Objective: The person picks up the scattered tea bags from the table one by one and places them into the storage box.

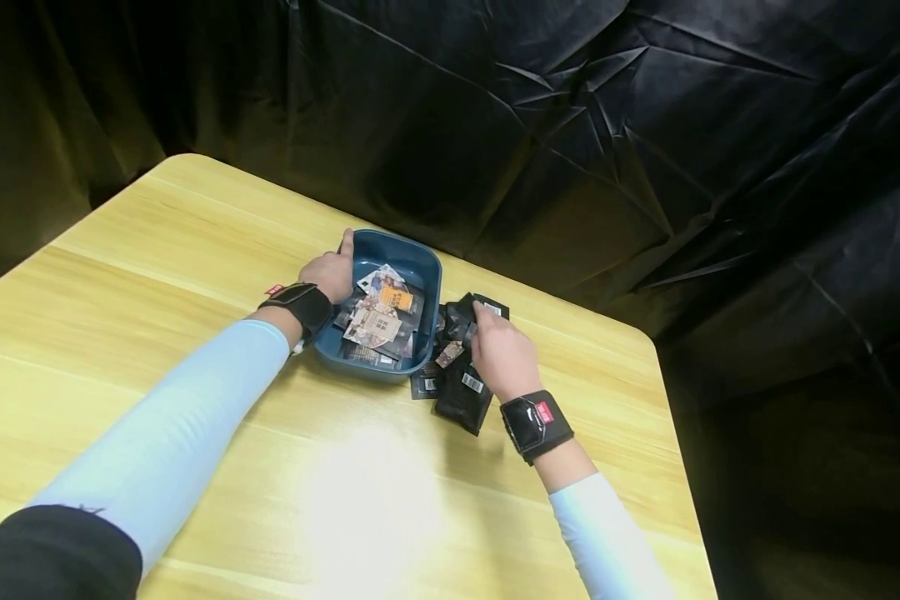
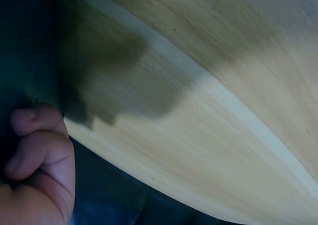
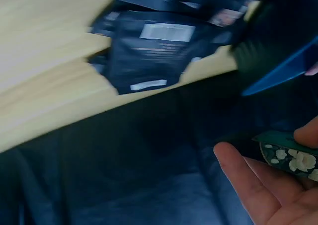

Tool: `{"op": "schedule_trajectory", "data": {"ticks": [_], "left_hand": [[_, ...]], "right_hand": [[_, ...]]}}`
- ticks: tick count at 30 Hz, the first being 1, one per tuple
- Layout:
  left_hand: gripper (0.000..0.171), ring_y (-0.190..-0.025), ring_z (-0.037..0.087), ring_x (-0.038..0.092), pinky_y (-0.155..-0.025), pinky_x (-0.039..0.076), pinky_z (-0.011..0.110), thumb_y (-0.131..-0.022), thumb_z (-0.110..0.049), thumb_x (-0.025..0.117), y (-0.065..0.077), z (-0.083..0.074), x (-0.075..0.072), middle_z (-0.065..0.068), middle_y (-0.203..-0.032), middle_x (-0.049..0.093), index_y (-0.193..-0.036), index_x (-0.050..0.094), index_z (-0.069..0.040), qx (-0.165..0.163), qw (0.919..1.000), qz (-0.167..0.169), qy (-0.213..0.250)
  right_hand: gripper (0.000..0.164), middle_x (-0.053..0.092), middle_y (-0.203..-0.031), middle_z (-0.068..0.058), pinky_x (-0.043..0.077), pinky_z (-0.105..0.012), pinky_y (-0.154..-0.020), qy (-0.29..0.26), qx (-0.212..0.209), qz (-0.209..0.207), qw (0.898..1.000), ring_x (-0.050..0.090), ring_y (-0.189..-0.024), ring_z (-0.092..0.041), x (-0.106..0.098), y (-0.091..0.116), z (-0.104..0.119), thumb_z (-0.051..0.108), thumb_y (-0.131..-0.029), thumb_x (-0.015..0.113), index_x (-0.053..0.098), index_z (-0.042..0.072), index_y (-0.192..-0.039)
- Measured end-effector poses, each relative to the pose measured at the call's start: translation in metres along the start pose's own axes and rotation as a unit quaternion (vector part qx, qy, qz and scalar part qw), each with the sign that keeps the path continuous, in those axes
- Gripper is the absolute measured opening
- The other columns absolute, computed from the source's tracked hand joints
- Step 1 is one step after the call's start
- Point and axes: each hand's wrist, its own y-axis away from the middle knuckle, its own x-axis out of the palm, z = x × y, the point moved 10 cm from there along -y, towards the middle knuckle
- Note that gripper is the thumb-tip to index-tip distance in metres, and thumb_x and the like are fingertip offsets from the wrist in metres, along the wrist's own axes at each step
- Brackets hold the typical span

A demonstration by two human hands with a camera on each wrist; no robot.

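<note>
A dark blue plastic basin (image 1: 393, 248) stands on the table, with several small printed cards and dark packets (image 1: 376, 325) inside it. At its left side, my left hand (image 1: 330, 275) grips the wall, with fingers bent at the rim; the left wrist view shows the curled fingers (image 2: 49, 150) close up. My right hand (image 1: 506, 354) is over the pile of black pouches (image 1: 461, 404) to the right of the basin. Between its thumb and fingers it pinches a small, flat green piece with white flowers (image 3: 293, 160), seen in the right wrist view and hidden from the head view.
The pouches carry white barcode labels (image 1: 472, 382), and a small patterned tag (image 1: 449, 354) lies among them. Beneath everything is a light wooden table (image 1: 195, 242) with rounded corners. Behind its far edge hangs a black sheet (image 1: 450, 125).
</note>
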Motion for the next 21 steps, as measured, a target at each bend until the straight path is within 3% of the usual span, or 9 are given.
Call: {"op": "schedule_trajectory", "data": {"ticks": [6,15,18,21], "left_hand": [[0.082,-0.081,0.035,0.061,-0.065,0.049,0.043,-0.089,-0.005,0.05,0.0,0.001,0.0,0.028,-0.101,0.059,-0.149,-0.006,-0.003,-0.004,1.0,-0.001,0.004],[0.08,-0.087,0.036,0.061,-0.068,0.05,0.045,-0.091,-0.005,0.047,0.0,0.001,0.0,0.03,-0.11,0.056,-0.15,-0.007,-0.004,-0.006,1.0,0.003,0.005],[0.08,-0.081,0.035,0.061,-0.063,0.049,0.042,-0.09,-0.004,0.048,0.0,0.002,0.0,0.029,-0.104,0.058,-0.15,-0.007,-0.004,-0.007,0.9999,0.002,0.007],[0.081,-0.079,0.033,0.061,-0.061,0.047,0.041,-0.09,-0.004,0.047,0.001,0.002,0.0,0.027,-0.1,0.059,-0.15,-0.007,-0.004,-0.006,1.0,0.003,0.006]], "right_hand": [[0.043,0.063,-0.122,-0.015,0.052,-0.038,-0.085,0.008,-0.05,-0.008,0.999,0.062,-0.111,-0.026,-0.007,-0.012,0.031,0.009,-0.089,0.057,0.052,0.003,-0.131],[0.043,0.06,-0.127,-0.013,0.047,-0.039,-0.094,-0.017,-0.075,0.005,0.997,0.058,-0.116,-0.026,-0.011,-0.023,0.056,0.011,-0.09,0.057,0.051,0.004,-0.132],[0.052,0.053,-0.135,-0.013,0.044,-0.04,-0.099,-0.041,-0.091,0.038,0.994,0.053,-0.123,-0.027,-0.006,-0.025,0.065,0.024,-0.089,0.059,0.045,0.009,-0.138],[0.072,0.04,-0.147,-0.012,0.036,-0.047,-0.106,-0.068,-0.096,0.104,0.988,0.042,-0.133,-0.028,0.007,-0.022,0.07,0.045,-0.084,0.062,0.035,0.016,-0.145]]}}
